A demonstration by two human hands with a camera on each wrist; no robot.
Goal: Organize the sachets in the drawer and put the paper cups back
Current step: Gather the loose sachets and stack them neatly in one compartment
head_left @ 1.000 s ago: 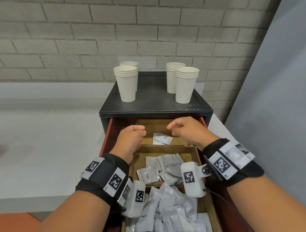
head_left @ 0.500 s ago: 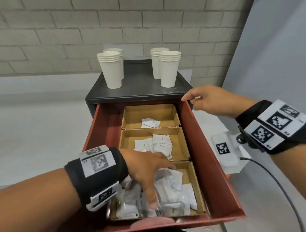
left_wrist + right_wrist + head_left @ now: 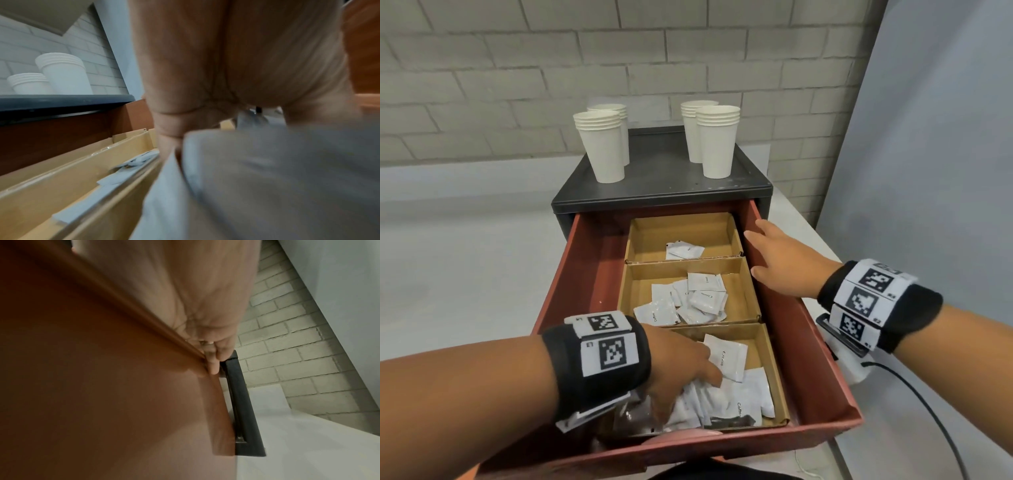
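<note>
A red-brown drawer (image 3: 815, 359) stands pulled out of a black cabinet (image 3: 661, 185) and holds three cardboard compartments. The far one has a couple of white sachets (image 3: 683, 250), the middle one several (image 3: 695, 301), and the near one a loose pile (image 3: 739, 401). My left hand (image 3: 688, 370) is down in the near compartment and pinches one white sachet (image 3: 727, 356) (image 3: 267, 178), tilted up off the pile. My right hand (image 3: 774, 257) rests with straight fingers (image 3: 213, 365) on the drawer's right wall (image 3: 102, 386). Stacks of white paper cups (image 3: 602, 147) (image 3: 717, 140) (image 3: 63, 74) stand on the cabinet top.
A grey brick wall (image 3: 517, 68) runs behind the cabinet and a grey panel (image 3: 945, 171) stands to the right. The cabinet sits on a pale counter (image 3: 465, 257). A black cable (image 3: 928, 401) trails from my right wrist.
My left hand has gone down into the near compartment and taken hold of a sachet. My right hand has come down from the cabinet's corner onto the drawer's right wall.
</note>
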